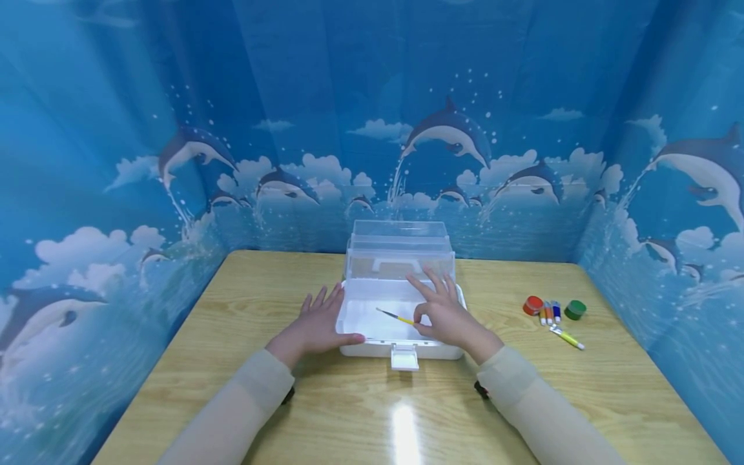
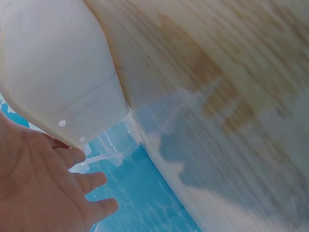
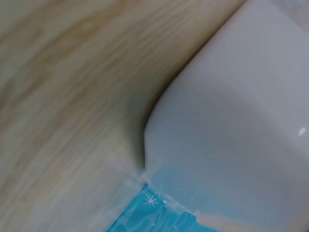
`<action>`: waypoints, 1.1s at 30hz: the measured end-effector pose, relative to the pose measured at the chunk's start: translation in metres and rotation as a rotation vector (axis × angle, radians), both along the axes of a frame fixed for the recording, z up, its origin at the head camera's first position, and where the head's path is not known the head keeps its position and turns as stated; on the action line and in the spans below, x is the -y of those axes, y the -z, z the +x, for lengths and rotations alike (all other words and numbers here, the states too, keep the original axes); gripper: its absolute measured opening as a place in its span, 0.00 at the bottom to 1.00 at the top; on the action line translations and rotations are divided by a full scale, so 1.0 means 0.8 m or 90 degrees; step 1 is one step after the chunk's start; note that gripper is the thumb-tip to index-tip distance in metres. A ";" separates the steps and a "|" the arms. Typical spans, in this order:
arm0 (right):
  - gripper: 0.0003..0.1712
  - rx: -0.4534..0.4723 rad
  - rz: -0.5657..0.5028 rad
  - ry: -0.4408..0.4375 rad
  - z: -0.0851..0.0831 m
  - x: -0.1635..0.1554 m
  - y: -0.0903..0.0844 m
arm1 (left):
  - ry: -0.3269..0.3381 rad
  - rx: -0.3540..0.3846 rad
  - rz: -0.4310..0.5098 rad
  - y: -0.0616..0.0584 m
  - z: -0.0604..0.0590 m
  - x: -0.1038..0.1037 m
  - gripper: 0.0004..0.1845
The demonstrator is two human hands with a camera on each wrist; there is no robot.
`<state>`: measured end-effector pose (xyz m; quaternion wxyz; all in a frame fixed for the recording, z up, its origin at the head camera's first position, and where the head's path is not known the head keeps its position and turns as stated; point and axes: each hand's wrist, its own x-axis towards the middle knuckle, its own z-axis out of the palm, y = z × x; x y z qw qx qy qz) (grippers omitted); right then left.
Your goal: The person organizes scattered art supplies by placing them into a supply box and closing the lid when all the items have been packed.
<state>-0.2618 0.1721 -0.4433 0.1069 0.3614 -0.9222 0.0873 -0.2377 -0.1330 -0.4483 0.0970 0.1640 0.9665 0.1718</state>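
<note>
The right hand (image 1: 446,315) pinches the paintbrush (image 1: 398,317) near one end, so it could swivel; the left hand (image 1: 316,328), outspread, touches the box (image 1: 369,351).

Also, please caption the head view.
Right hand pinches a paintbrush at an open white box; left hand touches the box.

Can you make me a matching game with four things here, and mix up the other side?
1. brush
2. left hand
3. red pot
4. lid

A. on the table, right of the box
B. see-through and open
C. pinched by the right hand
D. touching the box's left side

Pairs: 1-C, 2-D, 3-A, 4-B
</note>
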 end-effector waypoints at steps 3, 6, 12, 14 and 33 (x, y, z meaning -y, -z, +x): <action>0.11 0.017 0.008 -0.002 0.001 0.003 -0.001 | -0.003 0.000 0.000 -0.001 0.001 -0.001 0.64; 0.11 0.035 0.022 -0.003 0.002 0.006 -0.004 | -0.008 -0.003 0.001 0.000 0.000 -0.002 0.64; 0.09 0.059 0.042 -0.003 0.004 0.009 -0.007 | -0.013 0.001 0.001 0.001 -0.001 -0.002 0.65; 0.09 0.061 0.045 -0.004 0.003 0.009 -0.007 | -0.013 0.002 0.003 0.000 0.000 -0.002 0.65; 0.09 0.071 0.055 0.007 0.004 0.012 -0.010 | -0.014 0.010 0.013 0.000 0.000 -0.001 0.65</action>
